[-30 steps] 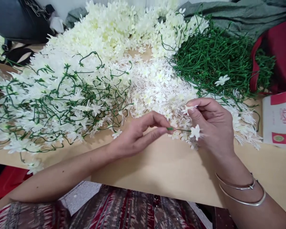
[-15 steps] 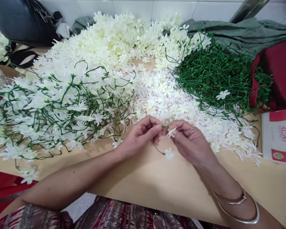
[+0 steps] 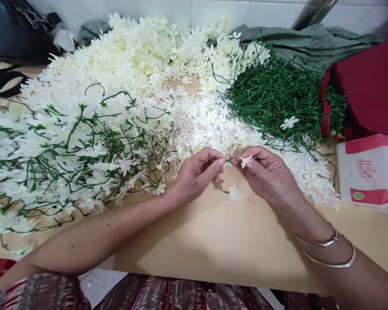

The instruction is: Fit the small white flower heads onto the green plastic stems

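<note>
My left hand [image 3: 201,173] is closed, pinching a green plastic stem [image 3: 228,161] between thumb and forefinger. From below that hand a thin branch of the stem droops, with a white artificial flower [image 3: 235,193] at its end. Close beside it, my right hand [image 3: 268,174] is closed on a small white flower [image 3: 246,161], held at the stem's tip. Whether the flower is seated on the stem is hidden by the fingers. Both hands are above the brown tabletop [image 3: 194,237], just in front of a heap of loose white blossoms [image 3: 210,116].
Stemmed flowers [image 3: 80,142] lie heaped at left, with more pale blossoms [image 3: 142,51] behind. A tangle of green stems [image 3: 278,94] lies at right, near a red bag [image 3: 371,86] and a white-and-red packet [image 3: 370,172]. A black bag [image 3: 16,34] is at back left.
The view has shifted a little to the right. My hands remain close together, and the flower in my right hand has turned and shows more of its petals. The drooping flower has swung slightly.
</note>
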`<action>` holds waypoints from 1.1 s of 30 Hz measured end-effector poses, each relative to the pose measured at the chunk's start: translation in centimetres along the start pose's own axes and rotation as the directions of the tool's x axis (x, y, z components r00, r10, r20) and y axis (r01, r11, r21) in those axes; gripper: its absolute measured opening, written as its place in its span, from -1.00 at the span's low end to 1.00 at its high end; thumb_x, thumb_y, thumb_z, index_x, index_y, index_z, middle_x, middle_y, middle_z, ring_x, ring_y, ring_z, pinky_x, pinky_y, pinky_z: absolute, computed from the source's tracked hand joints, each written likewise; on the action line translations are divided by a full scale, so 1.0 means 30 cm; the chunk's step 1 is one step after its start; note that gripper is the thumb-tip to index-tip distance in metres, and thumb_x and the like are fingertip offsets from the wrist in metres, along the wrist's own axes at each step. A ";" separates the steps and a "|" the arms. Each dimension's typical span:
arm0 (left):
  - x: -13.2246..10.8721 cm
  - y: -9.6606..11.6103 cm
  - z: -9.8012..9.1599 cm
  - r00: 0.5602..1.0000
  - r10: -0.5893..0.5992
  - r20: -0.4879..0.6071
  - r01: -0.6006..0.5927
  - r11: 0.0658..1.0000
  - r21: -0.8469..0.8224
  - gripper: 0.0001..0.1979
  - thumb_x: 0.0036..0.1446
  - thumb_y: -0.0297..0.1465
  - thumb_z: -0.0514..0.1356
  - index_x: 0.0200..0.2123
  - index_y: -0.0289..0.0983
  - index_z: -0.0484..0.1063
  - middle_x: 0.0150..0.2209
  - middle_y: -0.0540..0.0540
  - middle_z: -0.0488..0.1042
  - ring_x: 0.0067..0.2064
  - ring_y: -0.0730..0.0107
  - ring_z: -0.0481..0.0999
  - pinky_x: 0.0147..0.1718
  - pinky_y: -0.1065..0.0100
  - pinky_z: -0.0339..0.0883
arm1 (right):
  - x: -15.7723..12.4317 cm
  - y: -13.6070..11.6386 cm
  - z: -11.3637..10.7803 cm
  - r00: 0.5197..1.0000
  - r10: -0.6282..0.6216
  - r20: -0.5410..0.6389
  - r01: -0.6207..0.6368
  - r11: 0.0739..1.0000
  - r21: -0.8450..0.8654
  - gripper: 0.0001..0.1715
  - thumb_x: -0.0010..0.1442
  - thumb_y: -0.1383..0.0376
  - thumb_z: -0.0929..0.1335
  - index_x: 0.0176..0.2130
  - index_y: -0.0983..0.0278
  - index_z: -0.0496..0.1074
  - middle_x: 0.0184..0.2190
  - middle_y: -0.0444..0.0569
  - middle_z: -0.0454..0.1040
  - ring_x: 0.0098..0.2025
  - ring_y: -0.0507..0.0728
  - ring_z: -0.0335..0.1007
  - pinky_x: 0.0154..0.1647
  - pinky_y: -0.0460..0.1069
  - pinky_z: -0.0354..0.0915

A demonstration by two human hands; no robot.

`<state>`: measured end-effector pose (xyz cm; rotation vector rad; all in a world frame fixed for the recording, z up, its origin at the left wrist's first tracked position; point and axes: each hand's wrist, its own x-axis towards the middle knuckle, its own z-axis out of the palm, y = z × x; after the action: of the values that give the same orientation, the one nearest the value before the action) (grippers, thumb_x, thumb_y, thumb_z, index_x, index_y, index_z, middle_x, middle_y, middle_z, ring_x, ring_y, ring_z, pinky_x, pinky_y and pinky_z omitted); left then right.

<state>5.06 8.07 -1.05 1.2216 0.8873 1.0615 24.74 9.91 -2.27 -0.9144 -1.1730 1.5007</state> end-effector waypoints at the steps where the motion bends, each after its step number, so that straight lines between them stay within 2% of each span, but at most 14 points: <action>1: -0.002 -0.001 0.002 1.000 0.002 -0.003 -0.002 1.000 0.011 -0.76 0.32 -0.22 0.27 -0.22 -0.29 0.42 -0.39 0.01 0.44 -0.44 0.59 0.44 -0.42 0.49 0.39 | 0.001 -0.001 -0.004 1.000 -0.001 0.013 0.001 1.000 0.011 -0.81 0.10 0.09 0.60 -0.30 0.07 0.62 -0.35 -0.13 0.55 -0.24 0.09 0.48 -0.10 0.04 0.44; 5: -0.003 -0.007 0.010 1.000 0.014 -0.001 -0.014 0.999 0.051 -0.74 0.33 -0.19 0.26 -0.24 -0.29 0.43 -0.42 0.01 0.46 -0.45 0.58 0.46 -0.42 0.48 0.38 | -0.004 0.004 -0.013 0.999 -0.009 0.031 0.008 1.000 0.012 -0.81 0.06 0.12 0.62 -0.31 0.06 0.64 -0.37 -0.18 0.55 -0.28 0.04 0.47 -0.12 0.00 0.41; 14: -0.004 0.013 0.012 0.999 -0.022 0.039 0.020 0.999 0.030 -0.74 0.33 -0.20 0.26 -0.22 -0.30 0.45 -0.41 -0.01 0.48 -0.46 0.58 0.46 -0.46 0.49 0.39 | -0.004 -0.006 -0.038 0.994 0.069 0.089 -0.061 0.994 -0.094 -0.77 0.07 0.11 0.62 -0.31 0.12 0.62 -0.36 -0.17 0.61 -0.39 0.00 0.45 -0.28 -0.05 0.39; 21: -0.003 0.016 0.015 0.999 -0.019 0.046 0.018 1.000 0.024 -0.76 0.30 -0.23 0.30 -0.28 -0.31 0.46 -0.45 0.00 0.47 -0.46 0.57 0.48 -0.43 0.48 0.40 | -0.012 -0.005 -0.038 0.993 0.090 0.072 -0.077 0.983 -0.168 -0.80 0.11 0.13 0.60 -0.31 0.12 0.60 -0.34 -0.13 0.61 -0.31 0.06 0.51 -0.27 -0.02 0.44; 29: -0.007 0.015 0.009 0.998 -0.036 0.043 0.036 0.999 -0.004 -0.73 0.33 -0.20 0.27 -0.25 -0.29 0.42 -0.45 -0.02 0.52 -0.42 0.51 0.54 -0.37 0.44 0.46 | -0.008 -0.015 -0.033 0.995 0.059 0.085 -0.053 0.996 -0.068 -0.75 0.06 0.10 0.62 -0.35 0.14 0.59 -0.43 -0.17 0.56 -0.41 0.02 0.45 -0.28 -0.02 0.41; 33: -0.005 0.017 0.011 0.998 -0.036 0.059 0.037 0.999 -0.008 -0.73 0.32 -0.20 0.29 -0.26 -0.31 0.44 -0.44 -0.02 0.51 -0.43 0.53 0.53 -0.39 0.46 0.45 | -0.011 -0.013 -0.035 0.994 0.060 0.092 -0.053 0.995 -0.081 -0.79 0.08 0.14 0.61 -0.33 0.13 0.60 -0.40 -0.18 0.58 -0.40 0.01 0.46 -0.27 -0.03 0.40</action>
<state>5.27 7.85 -0.49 1.2189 0.8558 0.9947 25.90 9.83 -2.16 -0.9452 -1.2921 1.5669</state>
